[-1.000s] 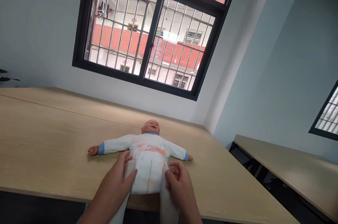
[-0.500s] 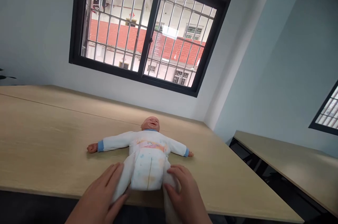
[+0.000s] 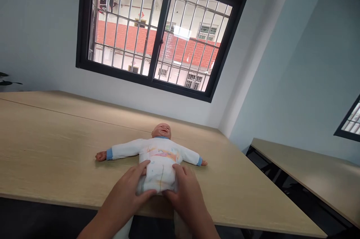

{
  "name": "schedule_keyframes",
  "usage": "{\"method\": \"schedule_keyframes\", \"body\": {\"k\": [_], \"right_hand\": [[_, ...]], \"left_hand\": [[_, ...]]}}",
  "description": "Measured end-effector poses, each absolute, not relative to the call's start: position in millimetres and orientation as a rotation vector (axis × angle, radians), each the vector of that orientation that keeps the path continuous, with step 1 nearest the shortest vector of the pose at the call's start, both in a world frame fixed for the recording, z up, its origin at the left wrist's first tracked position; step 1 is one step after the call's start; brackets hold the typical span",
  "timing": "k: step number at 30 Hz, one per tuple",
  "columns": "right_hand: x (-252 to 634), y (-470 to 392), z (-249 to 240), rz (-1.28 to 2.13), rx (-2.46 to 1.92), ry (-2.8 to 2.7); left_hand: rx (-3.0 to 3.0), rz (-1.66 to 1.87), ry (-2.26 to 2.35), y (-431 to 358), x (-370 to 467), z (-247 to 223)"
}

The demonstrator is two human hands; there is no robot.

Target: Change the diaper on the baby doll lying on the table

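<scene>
Near the front edge of the pale wooden table (image 3: 56,152), a baby doll (image 3: 149,147) lay on its back. Its head (image 3: 162,131) pointed toward the far edge, and its arms were spread out to both sides on the wood. Its white legs (image 3: 182,227) reached down past the front edge, partly hidden by the person's forearms. A diaper (image 3: 161,175) with a thin line down its front covered the hips, its lower end just inside that edge and its upper part against the printed white top.

The left hand (image 3: 128,188) was cupped wide at one side of the diaper, fingers along the flank and thumb reaching in under the lower end. The right hand (image 3: 189,192) mirrored it, also spread, with its thumb near the other one at the bottom. Both touched the diaper, but whether any fingertip pinched the material could not be told.

For this smoothing and settling by the hips, even, light pressure from both sides seemed best, so that the front line ran straight down the middle. The thumbs were well placed to tidy the lower end around the legs without bunching it. With the legs beyond the front edge, a hard pull toward that side could have dragged the doll off the table, so gentle, matched movements looked the safer choice.
</scene>
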State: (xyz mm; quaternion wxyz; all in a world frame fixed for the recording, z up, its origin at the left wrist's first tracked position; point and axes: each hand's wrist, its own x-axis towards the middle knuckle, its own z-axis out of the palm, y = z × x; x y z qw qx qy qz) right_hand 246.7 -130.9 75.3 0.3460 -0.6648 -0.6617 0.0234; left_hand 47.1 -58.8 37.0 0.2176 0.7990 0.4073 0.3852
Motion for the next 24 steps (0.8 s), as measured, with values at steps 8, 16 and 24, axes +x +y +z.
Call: {"method": "schedule_keyframes", "body": {"k": [8, 16, 24], "right_hand": [[242, -134, 76, 0.524, -1.661, -1.515], [252, -128, 68, 0.490, -1.560, -1.434], [236, -140, 67, -0.035, -1.455, -1.797]], "left_hand": [[2.010, 0.996, 0.999, -59, 47, 41], [2.130, 1.237, 1.243, -62, 47, 30], [2.611, 1.448, 1.150, -72, 48, 9]]}}
